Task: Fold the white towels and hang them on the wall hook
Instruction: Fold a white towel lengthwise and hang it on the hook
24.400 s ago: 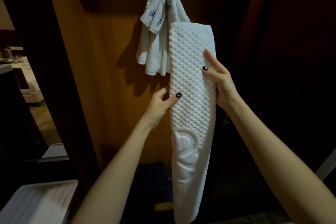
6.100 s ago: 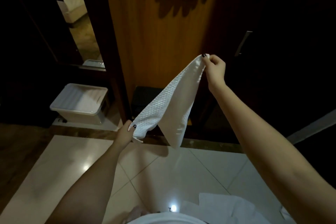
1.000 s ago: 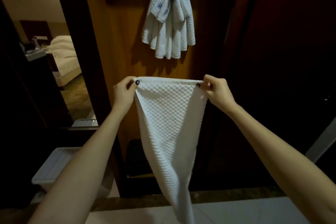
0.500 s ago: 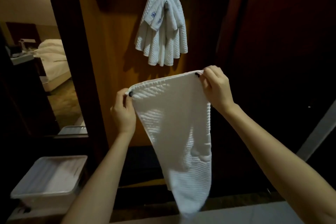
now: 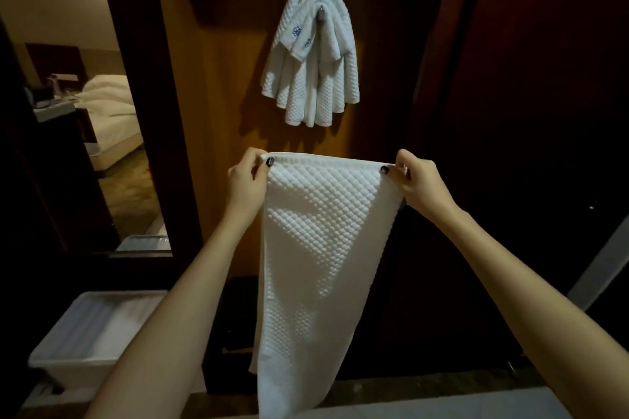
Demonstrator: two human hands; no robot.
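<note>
Facing the wood panel (image 5: 218, 146), we hold a white towel (image 5: 320, 248) stretched in front of it, hanging straight down, below the hung towels (image 5: 313, 85). Left hand (image 5: 245, 182) pinches the top left corner, right hand (image 5: 420, 185) pinches the top right. The bundle drapes over the wall hook (image 5: 321, 12) near the panel's top edge.

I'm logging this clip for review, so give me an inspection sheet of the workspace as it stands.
Surface: wooden wall panel, bearing the hook.
Job's things: held towel hangs spread from its top edge; hung towels draped over the hook.
Clutter: white bin on the floor, lower left.
Hands: left hand pinches the held towel's top left corner, right hand the top right.
Cables: nothing seen.
Surroundings: bed in view at far left; dark door at right.
</note>
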